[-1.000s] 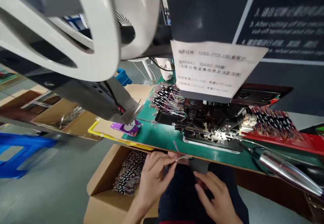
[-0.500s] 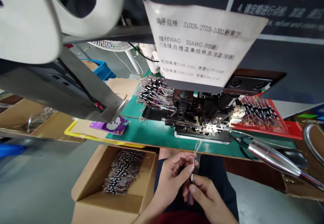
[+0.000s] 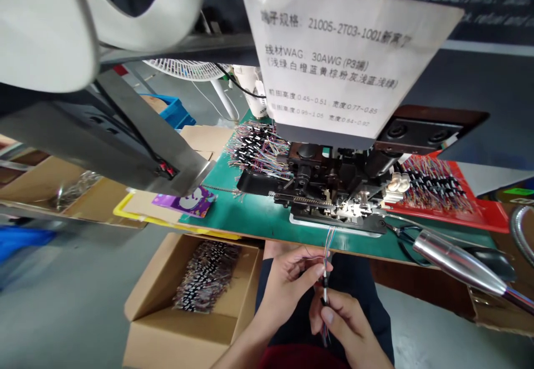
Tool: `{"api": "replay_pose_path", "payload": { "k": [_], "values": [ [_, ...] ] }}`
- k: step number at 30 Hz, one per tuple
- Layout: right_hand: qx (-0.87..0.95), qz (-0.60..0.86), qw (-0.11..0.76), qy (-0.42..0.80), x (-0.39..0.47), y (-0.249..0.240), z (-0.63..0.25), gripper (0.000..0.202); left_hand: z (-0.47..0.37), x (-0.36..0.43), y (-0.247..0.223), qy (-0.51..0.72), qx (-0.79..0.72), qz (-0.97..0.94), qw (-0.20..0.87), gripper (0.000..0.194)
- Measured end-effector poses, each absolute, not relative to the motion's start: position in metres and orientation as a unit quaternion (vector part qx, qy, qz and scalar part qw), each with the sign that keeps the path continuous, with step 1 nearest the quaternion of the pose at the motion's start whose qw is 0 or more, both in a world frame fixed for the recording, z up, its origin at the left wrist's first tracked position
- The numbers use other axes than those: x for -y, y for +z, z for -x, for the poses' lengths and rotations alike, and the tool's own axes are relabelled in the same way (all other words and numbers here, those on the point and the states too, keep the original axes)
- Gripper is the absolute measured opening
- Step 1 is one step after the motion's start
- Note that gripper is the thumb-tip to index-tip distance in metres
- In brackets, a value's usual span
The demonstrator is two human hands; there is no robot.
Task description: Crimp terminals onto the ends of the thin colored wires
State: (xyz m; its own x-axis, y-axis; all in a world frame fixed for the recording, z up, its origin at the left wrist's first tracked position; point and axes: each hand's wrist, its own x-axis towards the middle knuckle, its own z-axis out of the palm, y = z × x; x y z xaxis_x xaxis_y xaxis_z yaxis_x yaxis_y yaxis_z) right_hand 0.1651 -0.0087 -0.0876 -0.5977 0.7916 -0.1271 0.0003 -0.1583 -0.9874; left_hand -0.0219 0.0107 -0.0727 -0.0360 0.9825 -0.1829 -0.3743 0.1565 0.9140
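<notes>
Between both hands, just below the green table edge, a thin wire bundle [image 3: 326, 276] with a black and white sleeve runs upright. My left hand [image 3: 298, 280] pinches it near its upper part, and loose coloured wire ends fan out above the fingers. Lower down, my right hand [image 3: 340, 316] is closed on the same bundle, with wire ends showing beneath. The bundle's top ends lie in front of the crimping machine [image 3: 350, 205], over the table's front edge.
A cardboard box [image 3: 154, 333] with many wire bundles stands at lower left. On the green table [image 3: 250, 219] lie a wire pile [image 3: 256, 146], a purple packet [image 3: 192, 201] and black-handled scissors [image 3: 406, 241]. A red tray [image 3: 492, 216] holds more bundles; a metal tube [image 3: 459, 260] juts in at right.
The view has shifted slightly. Both hands have moved a little to the right in the picture, and more of the bundle's black and white sleeve shows between them.
</notes>
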Motion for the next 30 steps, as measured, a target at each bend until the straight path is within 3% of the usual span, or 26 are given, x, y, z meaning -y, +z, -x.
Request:
{"api": "replay_pose_path", "payload": {
  "k": [11,15,22,28,30],
  "values": [
    [0.510,0.283,0.335,0.740,0.006,-0.094,-0.159,0.065,0.022,-0.017,-0.081,0.569,-0.430,-0.275,0.645,0.028],
    [0.631,0.361,0.299,0.618,-0.007,-0.089,-0.181,0.056,0.022,-0.017,-0.072,0.567,-0.452,-0.293,0.623,0.030],
    [0.684,0.382,0.435,0.443,-0.039,-0.053,-0.210,0.046,0.020,-0.013,-0.060,0.536,-0.497,-0.410,0.546,0.020],
    [0.729,0.354,0.419,0.410,-0.051,-0.018,-0.186,0.014,0.016,-0.011,-0.047,0.497,-0.513,-0.524,0.463,0.013],
    [0.734,0.360,0.412,0.403,-0.051,-0.017,-0.182,0.014,0.016,-0.010,-0.043,0.496,-0.510,-0.533,0.458,0.014]
  ]
}}
